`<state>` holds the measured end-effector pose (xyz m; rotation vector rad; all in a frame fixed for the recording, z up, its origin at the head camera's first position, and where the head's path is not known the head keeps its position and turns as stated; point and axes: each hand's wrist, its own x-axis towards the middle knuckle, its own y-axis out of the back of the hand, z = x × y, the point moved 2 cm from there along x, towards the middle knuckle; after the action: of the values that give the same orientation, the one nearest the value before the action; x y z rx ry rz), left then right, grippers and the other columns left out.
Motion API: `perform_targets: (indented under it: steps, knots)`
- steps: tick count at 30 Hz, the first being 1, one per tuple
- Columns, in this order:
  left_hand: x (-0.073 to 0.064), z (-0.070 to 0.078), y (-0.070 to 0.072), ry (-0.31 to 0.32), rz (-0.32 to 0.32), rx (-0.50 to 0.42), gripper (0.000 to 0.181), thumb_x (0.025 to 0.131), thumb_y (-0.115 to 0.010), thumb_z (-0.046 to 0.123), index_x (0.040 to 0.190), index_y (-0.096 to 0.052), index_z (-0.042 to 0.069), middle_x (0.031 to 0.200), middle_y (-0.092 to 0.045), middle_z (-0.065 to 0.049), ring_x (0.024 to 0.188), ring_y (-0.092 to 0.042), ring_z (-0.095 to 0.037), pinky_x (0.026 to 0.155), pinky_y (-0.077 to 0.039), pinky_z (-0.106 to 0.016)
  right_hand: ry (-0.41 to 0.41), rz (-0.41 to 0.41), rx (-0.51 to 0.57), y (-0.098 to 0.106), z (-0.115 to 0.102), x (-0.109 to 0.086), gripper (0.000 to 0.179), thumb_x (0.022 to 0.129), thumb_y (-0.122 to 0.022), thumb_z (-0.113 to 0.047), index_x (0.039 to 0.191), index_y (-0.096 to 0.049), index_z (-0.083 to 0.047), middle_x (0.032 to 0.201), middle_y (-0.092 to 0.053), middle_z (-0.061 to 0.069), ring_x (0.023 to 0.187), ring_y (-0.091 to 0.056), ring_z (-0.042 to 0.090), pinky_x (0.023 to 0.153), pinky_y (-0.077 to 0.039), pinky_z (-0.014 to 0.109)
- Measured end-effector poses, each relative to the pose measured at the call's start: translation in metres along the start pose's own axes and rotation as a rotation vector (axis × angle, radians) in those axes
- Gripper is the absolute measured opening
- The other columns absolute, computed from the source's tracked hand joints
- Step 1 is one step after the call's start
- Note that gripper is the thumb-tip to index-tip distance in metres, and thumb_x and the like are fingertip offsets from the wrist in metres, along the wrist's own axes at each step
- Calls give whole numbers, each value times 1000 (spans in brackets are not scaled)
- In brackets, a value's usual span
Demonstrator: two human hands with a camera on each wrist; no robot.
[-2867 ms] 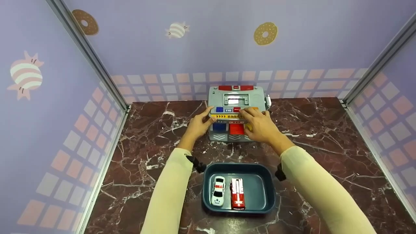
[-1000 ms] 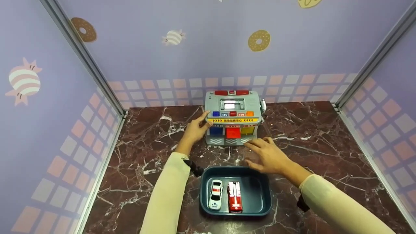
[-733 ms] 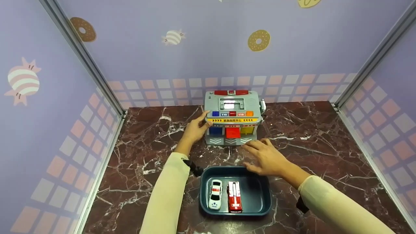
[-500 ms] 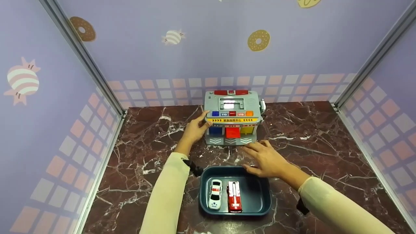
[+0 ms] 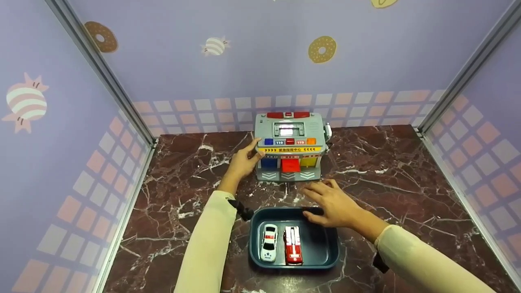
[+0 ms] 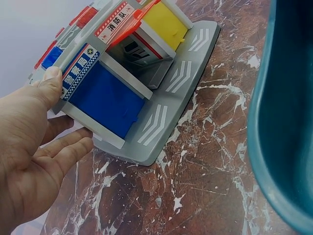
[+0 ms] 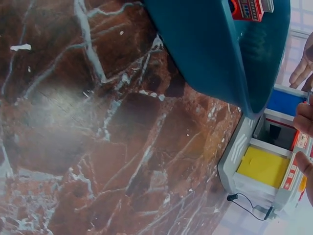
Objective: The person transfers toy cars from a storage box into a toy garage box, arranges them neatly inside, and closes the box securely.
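Note:
My left hand (image 5: 243,162) grips the left edge of a grey toy rescue station (image 5: 314,129), thumb at the front corner. In the left wrist view its lower fingers hang loose beside the blue door (image 6: 105,100). The station's red door (image 6: 128,30) is swung up, showing a dark bay; the blue and yellow (image 6: 166,24) doors are down. My right hand (image 5: 336,205) is over the far right rim of a dark teal tray (image 5: 293,267), fingers loosely bent, holding nothing. A white toy police car (image 5: 269,244) and a red toy fire truck (image 5: 293,246) lie side by side in the tray.
The station stands on a dark red marbled tabletop (image 5: 183,171) close to the purple back wall (image 5: 260,73). A white handset (image 5: 328,131) hangs on its right side, with a thin black cord (image 7: 252,210). Panels enclose the table left and right.
My right hand has left the front of the station and come back over the tray's rim, sinking slightly nearer it in the last second. The left hand stays on the station.

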<state>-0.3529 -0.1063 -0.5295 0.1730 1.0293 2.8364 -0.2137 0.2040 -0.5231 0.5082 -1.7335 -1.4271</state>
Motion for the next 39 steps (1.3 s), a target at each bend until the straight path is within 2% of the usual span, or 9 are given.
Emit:
perform_targets:
  steps: [3, 6, 9, 12, 18, 24, 29, 39]
  knots:
    - [1, 0, -1, -11, 1, 20, 66, 107, -69, 51, 167, -51, 33, 124, -81, -19, 119, -71, -42, 118, -52, -61, 2, -1, -3, -1, -4, -4, 68, 94, -80, -52, 147, -68, -11, 137, -73, 10, 125, -70, 27, 105, -51, 58]
    - [1, 0, 0, -17, 5, 32, 65, 107, -69, 51, 167, -51, 32, 119, -81, -20, 116, -71, -44, 117, -52, -61, 9, -2, -14, -1, -8, -7, 68, 95, -79, -55, 147, -68, -12, 137, -72, 7, 125, -69, 25, 105, -50, 55]
    - [1, 0, 0, -16, 11, 30, 66, 106, -70, 50, 167, -51, 32, 132, -78, -21, 124, -71, -46, 118, -51, -62, 28, 8, -28, -2, -12, -10, 69, 95, -79, -57, 148, -68, -14, 138, -70, 5, 125, -68, 23, 105, -50, 55]
    - [0, 0, 1, -20, 15, 32, 66, 106, -70, 49, 167, -51, 31, 136, -76, -23, 127, -70, -49, 118, -51, -64, 51, 24, -38, -4, -15, -11, 70, 94, -80, -58, 147, -69, -14, 137, -70, 5, 124, -68, 23, 104, -50, 54]
    - [0, 0, 0, -17, 4, 21, 67, 105, -68, 50, 167, -51, 31, 137, -76, -24, 126, -71, -49, 118, -51, -64, 68, 36, -16, -8, -22, -14, 70, 92, -82, -57, 145, -68, -14, 133, -69, 5, 121, -68, 21, 103, -50, 54]
    - [0, 0, 0, -14, 4, 30, 68, 105, -67, 51, 168, -49, 32, 137, -76, -23, 128, -70, -49, 119, -51, -64, 81, 25, 10, -9, -29, -16, 72, 91, -83, -57, 146, -68, -13, 135, -68, 6, 126, -66, 22, 104, -51, 58]
    - [0, 1, 0, -12, 5, 34, 67, 105, -67, 51, 167, -50, 33, 135, -77, -21, 126, -71, -47, 118, -51, -63, 109, 30, 3, -13, -34, -17, 73, 90, -84, -58, 145, -69, -11, 136, -68, 6, 126, -65, 24, 104, -51, 56]
    - [-2, 2, 1, -33, 12, 15, 64, 107, -70, 48, 166, -52, 30, 139, -77, -18, 138, -67, -47, 123, -47, -63, 162, 82, 16, -24, -38, -19, 72, 86, -88, -55, 138, -73, -9, 132, -68, 6, 120, -68, 22, 103, -52, 55]
